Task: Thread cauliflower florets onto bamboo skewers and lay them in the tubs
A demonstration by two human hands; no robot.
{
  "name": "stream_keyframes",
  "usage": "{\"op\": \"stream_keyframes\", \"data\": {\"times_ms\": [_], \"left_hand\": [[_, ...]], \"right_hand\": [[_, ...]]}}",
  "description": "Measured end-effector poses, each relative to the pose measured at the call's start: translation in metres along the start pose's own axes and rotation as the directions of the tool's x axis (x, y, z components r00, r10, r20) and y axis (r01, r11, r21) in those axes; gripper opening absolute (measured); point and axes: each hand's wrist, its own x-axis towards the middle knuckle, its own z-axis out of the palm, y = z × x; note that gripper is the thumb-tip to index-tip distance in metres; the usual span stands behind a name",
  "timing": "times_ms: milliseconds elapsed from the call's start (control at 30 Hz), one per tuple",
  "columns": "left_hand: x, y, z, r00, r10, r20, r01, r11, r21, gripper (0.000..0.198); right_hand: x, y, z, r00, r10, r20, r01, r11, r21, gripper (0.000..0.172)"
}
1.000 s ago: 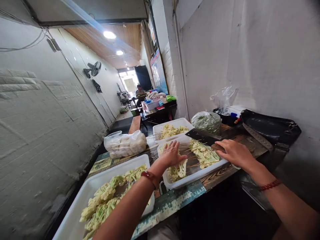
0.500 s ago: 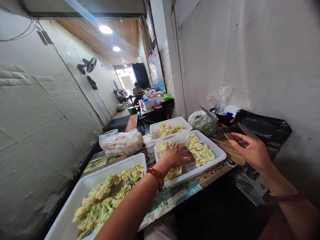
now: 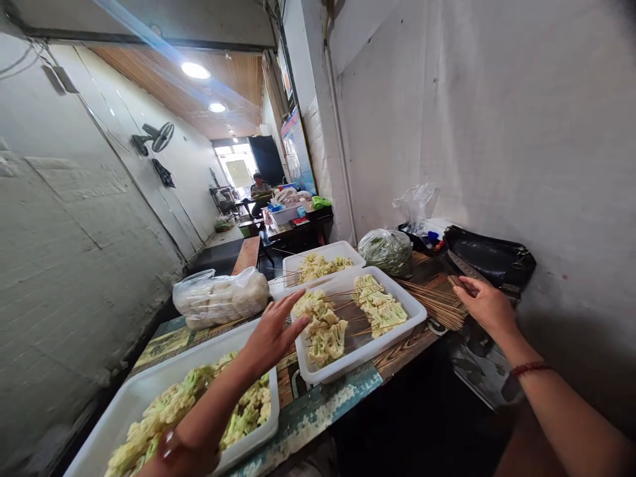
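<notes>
At lower left, a white tray (image 3: 253,442) of loose cauliflower florets (image 3: 163,411) lies under the left forearm. The left hand (image 3: 271,336), fingers spread and empty, has lifted off the skewered cauliflower (image 3: 325,331) and hovers at the middle tray's (image 3: 358,363) left rim. At right, the right hand (image 3: 487,306), cleaver gone, lays curled fingers on the bamboo skewers (image 3: 432,301); whether it grips them cannot be told. The work appears to have turned from cutting to skewering.

White-painted brick wall (image 3: 74,265) well left of the left hand (image 3: 271,334). Plain grey-white plaster wall (image 3: 497,132) close behind the right hand (image 3: 484,305). Brown slatted wooden ceiling (image 3: 233,86) far ahead of both, with round lit ceiling lamps (image 3: 195,70). Black wall-mounted fan (image 3: 154,137) high, up-left. Bright doorway (image 3: 238,173) at far end.
</notes>
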Motion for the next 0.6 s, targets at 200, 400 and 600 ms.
{"op": "stream_keyframes", "data": {"times_ms": [200,400,600], "left_hand": [[-0.085,-0.032,-0.034,0.932,-0.335,-0.139,0.318,0.939,-0.133,0.059],[-0.155,-0.073,-0.037,0.763,-0.564,-0.316,0.538,0.825,-0.172,0.057],[-0.183,-0.1,-0.025,0.672,-0.642,-0.369,0.628,0.758,-0.175,0.059]], "right_hand": [[0.015,0.012,0.022,0.994,0.057,0.09,-0.04,0.983,-0.179,0.049],[0.025,0.028,0.043,0.984,0.018,0.179,0.035,0.956,-0.291,0.052],[0.032,0.048,0.058,0.976,-0.016,0.217,0.092,0.935,-0.344,0.042]]}}
